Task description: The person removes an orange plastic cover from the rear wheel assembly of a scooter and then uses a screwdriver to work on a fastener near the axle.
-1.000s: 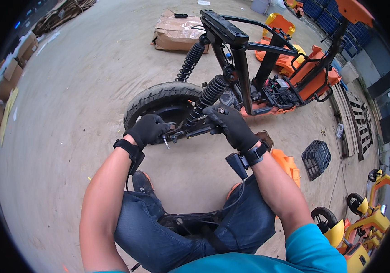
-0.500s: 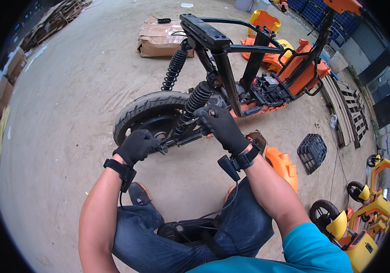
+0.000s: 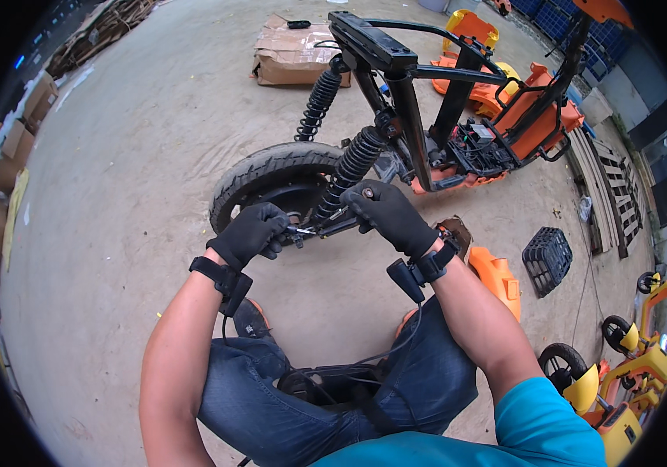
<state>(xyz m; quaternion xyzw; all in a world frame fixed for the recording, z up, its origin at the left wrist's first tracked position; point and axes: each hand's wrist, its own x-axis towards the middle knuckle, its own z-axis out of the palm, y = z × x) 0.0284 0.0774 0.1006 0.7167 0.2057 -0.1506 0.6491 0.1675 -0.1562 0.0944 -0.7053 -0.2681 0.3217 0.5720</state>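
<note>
In front of me a stripped scooter frame [image 3: 407, 117] stands with its thick-treaded rear wheel [image 3: 252, 175] toward my left and black coil-spring shock absorbers [image 3: 357, 165] above it. My left hand [image 3: 249, 235], black-gloved, is closed beside the wheel hub. A slim shiny metal piece [image 3: 301, 230] pokes out from its fingertips toward the lower end of the near shock. My right hand [image 3: 388, 216], also gloved, is closed just right of that shock. A small round metal end [image 3: 368, 193] shows at its curled fingers; the rest of what it holds is hidden.
An orange body panel [image 3: 495, 282] and a black crate [image 3: 547, 261] lie on the concrete to the right. Beyond the wheel is a cardboard box [image 3: 294, 58]. Wooden pallets [image 3: 606, 191] lie far right, with yellow scooters [image 3: 629, 370] nearer. A cable runs between my wrist straps.
The scooter sits further right and higher in view. My left hand has turned, and the metal piece at its fingertips now points right. My right hand stays closed near the shock.
</note>
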